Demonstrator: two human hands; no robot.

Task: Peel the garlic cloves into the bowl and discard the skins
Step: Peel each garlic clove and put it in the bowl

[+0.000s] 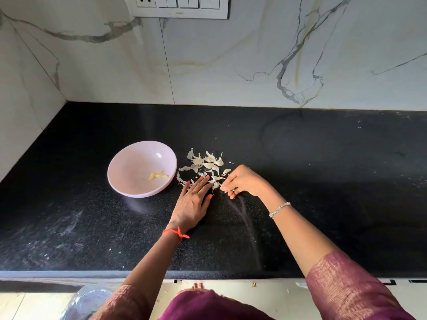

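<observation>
A pale pink bowl (129, 172) sits on the black countertop (323, 181), with a few peeled garlic cloves (158, 175) lying inside it. Just right of the bowl lies a loose pile of papery garlic skins (205, 161). My left hand (194, 202) lies flat on the counter, its straight fingers touching the near edge of the skins. My right hand (242, 182) is at the right side of the pile, fingers curled and pinching some of the skins.
A marble wall rises behind the counter, with a switch panel (180, 6) high up. The counter's front edge (92, 273) runs below my forearms. A clear plastic bag (90, 301) shows beneath the edge at lower left.
</observation>
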